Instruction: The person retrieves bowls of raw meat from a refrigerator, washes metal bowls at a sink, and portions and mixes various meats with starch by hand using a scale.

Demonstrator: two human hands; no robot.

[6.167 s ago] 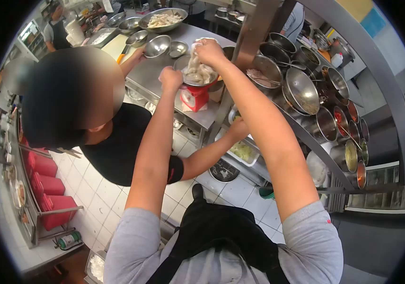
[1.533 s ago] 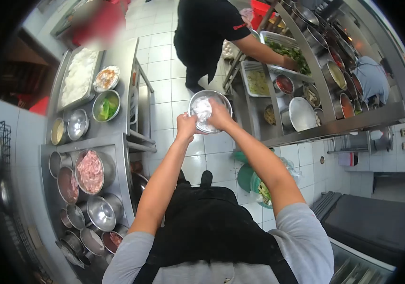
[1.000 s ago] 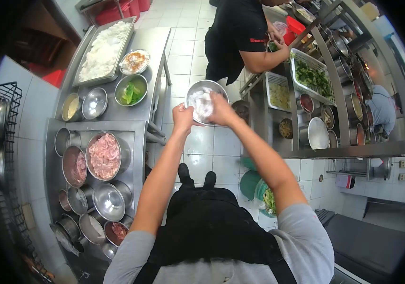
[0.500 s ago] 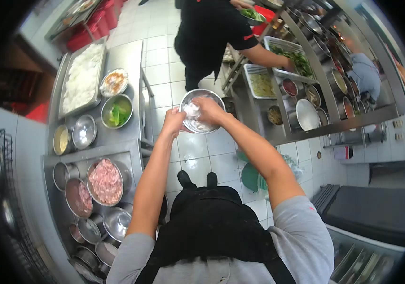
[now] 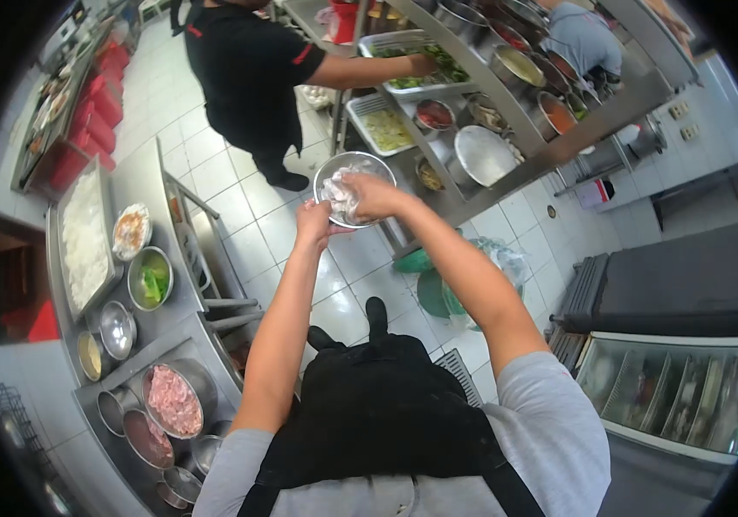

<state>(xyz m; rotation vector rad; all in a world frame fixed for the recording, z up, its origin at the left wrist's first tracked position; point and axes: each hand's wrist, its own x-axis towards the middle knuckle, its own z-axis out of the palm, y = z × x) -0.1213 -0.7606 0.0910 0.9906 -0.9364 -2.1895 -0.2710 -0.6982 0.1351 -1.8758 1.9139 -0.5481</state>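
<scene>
A metal bowl [image 5: 388, 172] is held in mid-air in front of me, above the tiled floor. My left hand [image 5: 313, 222] grips its near left rim. Inside lie pale pieces coated in something white [image 5: 340, 191], perhaps flour; their exact kind I cannot make out. My right hand [image 5: 369, 197] reaches into the bowl from the right, fingers curled into these pieces and partly hidden by them.
At left, a steel counter [image 5: 186, 342] bears a tray of white food [image 5: 84, 246], a bowl of green vegetables [image 5: 155, 281] and a bowl of raw meat [image 5: 175, 401]. A co-worker [image 5: 244, 77] reaches over a tray of greens [image 5: 451, 69]. A steel shelf [image 5: 507, 194] stands at right.
My view has turned to the right, so the counter now shows further left and lower. My left hand stays on the bowl; my right hand is still among the white pieces. One foot has stepped forward.
</scene>
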